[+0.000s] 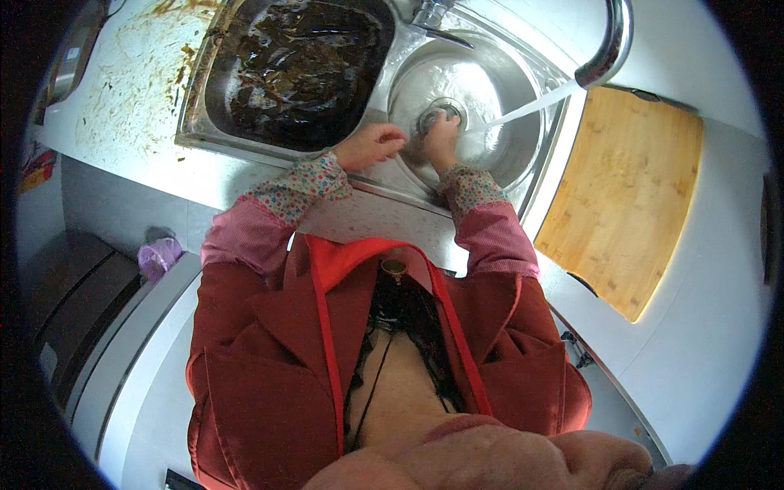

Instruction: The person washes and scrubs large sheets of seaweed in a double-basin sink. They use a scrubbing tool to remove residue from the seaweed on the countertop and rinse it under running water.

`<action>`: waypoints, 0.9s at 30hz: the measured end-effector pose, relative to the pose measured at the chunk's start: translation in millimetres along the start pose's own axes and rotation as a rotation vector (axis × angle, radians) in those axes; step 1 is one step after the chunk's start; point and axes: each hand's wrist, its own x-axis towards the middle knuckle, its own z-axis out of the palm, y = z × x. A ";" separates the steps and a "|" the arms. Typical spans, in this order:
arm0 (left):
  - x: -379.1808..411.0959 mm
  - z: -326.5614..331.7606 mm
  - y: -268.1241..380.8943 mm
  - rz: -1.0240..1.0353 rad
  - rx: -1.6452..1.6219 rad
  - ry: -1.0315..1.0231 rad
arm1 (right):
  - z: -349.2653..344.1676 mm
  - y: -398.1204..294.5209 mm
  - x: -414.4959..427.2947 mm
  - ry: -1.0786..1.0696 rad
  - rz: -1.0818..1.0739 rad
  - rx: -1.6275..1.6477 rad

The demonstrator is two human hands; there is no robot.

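My right hand (442, 138) reaches down into the round stainless steel basin (490, 147), with its fingers bent at the drain fitting (429, 119). The fingertips are partly hidden, so whether they grip the fitting cannot be told. Over the rim between the two basins hangs my left hand (372, 147), holding nothing, its fingers loosely curled and apart from the thumb. A stream of water (520, 113) runs from the curved chrome faucet spout (603, 61) into the round basin, near my right hand. Floral cuffs cover both wrists.
Dark water with brown leafy matter fills the left square basin (300, 73). Brown smears mark the white countertop (135, 79) beside it. A wooden cutting board (631, 196) lies right of the sink. Behind the basins is a faucet base (432, 12). A purple container (159, 258) stands lower left.
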 end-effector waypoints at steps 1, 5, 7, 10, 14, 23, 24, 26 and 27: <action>0.0 -1.2 0.5 0.007 0.008 -0.009 | 7.0 4.6 6.5 0.082 0.079 0.147; -10.0 -11.6 6.8 0.013 -0.037 -0.003 | 27.3 33.9 28.0 0.253 0.141 0.191; -18.2 -19.2 10.1 -0.012 -0.033 0.021 | 11.1 18.9 25.4 0.203 0.257 0.046; -29.5 -25.9 6.0 -0.074 -0.095 0.057 | 39.0 36.4 34.0 0.293 0.118 -0.035; -32.7 -35.5 6.2 -0.066 -0.118 0.004 | 79.0 104.4 59.7 0.239 0.053 -0.079; -78.5 -89.6 25.9 0.215 0.276 0.085 | 2.9 15.9 43.4 -0.316 -0.156 -0.683; -83.6 -102.7 24.6 0.216 0.309 0.088 | -1.5 12.3 45.2 -0.324 -0.062 -0.706; -87.9 -138.8 7.5 0.338 0.471 0.153 | -10.1 2.2 41.9 -0.080 0.148 -0.572; -90.2 -160.6 4.6 0.242 0.510 0.169 | -16.1 -5.3 39.4 0.041 0.252 -0.505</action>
